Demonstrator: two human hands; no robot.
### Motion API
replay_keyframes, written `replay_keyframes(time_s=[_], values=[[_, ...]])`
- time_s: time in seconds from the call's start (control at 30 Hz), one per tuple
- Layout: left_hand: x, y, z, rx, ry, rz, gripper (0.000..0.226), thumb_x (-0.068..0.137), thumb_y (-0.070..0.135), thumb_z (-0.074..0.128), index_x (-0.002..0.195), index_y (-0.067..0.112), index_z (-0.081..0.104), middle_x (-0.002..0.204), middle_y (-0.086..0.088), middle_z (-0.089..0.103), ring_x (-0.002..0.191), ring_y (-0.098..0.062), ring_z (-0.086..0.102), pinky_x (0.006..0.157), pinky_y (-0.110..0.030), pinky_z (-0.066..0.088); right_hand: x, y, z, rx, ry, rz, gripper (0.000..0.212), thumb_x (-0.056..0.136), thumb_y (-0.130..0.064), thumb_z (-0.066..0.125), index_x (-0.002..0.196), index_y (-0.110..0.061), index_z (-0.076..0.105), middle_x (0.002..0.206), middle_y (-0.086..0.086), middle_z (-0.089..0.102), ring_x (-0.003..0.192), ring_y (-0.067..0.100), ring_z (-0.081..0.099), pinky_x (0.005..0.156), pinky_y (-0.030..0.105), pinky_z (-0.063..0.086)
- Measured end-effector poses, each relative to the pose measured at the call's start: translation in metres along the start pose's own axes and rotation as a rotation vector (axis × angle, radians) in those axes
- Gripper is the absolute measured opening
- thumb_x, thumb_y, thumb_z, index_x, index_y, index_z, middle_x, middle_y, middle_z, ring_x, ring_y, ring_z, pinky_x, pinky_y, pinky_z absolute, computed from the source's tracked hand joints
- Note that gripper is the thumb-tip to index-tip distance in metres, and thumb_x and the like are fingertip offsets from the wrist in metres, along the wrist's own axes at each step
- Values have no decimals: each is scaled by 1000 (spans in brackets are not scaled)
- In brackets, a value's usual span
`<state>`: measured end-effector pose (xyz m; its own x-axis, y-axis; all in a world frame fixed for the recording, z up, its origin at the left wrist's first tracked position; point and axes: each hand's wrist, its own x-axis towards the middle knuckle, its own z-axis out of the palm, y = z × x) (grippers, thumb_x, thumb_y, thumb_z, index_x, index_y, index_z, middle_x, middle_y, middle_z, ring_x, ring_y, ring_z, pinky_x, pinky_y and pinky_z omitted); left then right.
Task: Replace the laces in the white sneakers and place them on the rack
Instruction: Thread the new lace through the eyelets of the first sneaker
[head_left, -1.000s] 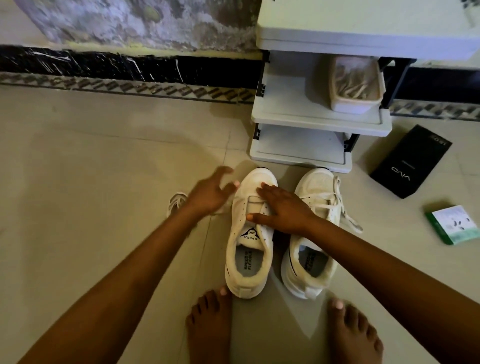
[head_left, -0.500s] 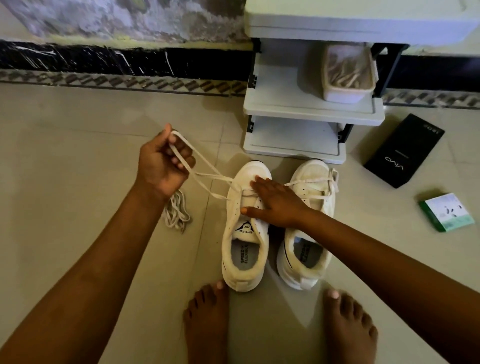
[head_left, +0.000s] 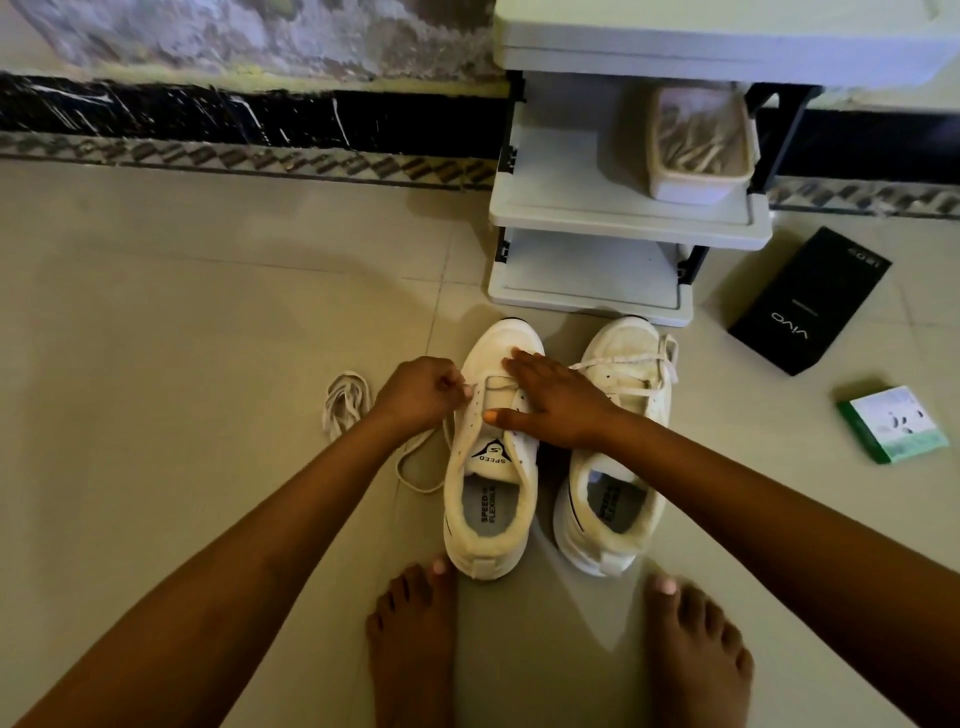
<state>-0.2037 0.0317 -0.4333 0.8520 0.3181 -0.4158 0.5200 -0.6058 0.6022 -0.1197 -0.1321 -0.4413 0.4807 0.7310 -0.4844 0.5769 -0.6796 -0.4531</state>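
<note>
one rack (head_left: 628, 218), three shelves, top cut off by frame, just beyond both hands. two white sneakers: left sneaker (head_left: 491, 457) under both hands, right sneaker (head_left: 618, 452) just right of right hand (head_left: 556, 402), which lies flat with fingers straight on left sneaker. left hand (head_left: 421, 395) pinching lace (head_left: 415, 467) at eyelets, exact grip hard to see. one spare lace bundle (head_left: 345, 402) left of it
</note>
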Motion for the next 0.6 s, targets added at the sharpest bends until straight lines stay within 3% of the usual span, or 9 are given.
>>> replay_keyframes(time_s=[0.2,0.27,0.37,0.43,0.53,0.6], values=[[1,1,-18,-270,37,-21,18,93,14,54,80,11,65,67,-1,60,63,-13,54,61,-22,43,-1,1,-5,43,-23,-22,77,90,-57,44,151,-22,10,159,-1,3,146,20,6,117,40,11],[1,-2,-17,-264,6,-43,20,96,14,51,79,12,62,66,-2,58,63,-13,52,61,-24,42,-6,5,-17,155,-4,-40,65,93,-47,48,147,-18,26,156,3,21,142,20,23,115,37,21],[2,-4,-16,-388,-43,-83,26,98,13,45,74,12,55,65,-4,53,60,-11,49,58,-21,41,-17,25,-43,282,230,9,40,92,-31,57,128,-13,55,127,2,57,113,16,54,94,31,43],[3,-3,-17,-517,-47,-109,30,99,13,43,71,11,51,66,-5,50,62,-11,49,57,-19,45,-24,42,-53,162,260,86,31,87,-28,64,113,-11,64,111,2,62,103,18,58,85,30,45],[2,-3,-17,-738,-34,-201,28,100,14,41,75,11,52,66,-3,49,66,-15,53,67,-23,52,-29,51,-50,35,112,140,35,82,-33,70,110,-13,66,115,4,59,107,18,53,87,29,42],[2,-7,-16,-844,-23,-241,28,101,13,38,77,10,53,67,-4,49,70,-16,56,78,-31,51,-29,46,-47,-28,126,129,36,82,-33,69,113,-15,65,118,3,58,108,18,52,88,28,42]])
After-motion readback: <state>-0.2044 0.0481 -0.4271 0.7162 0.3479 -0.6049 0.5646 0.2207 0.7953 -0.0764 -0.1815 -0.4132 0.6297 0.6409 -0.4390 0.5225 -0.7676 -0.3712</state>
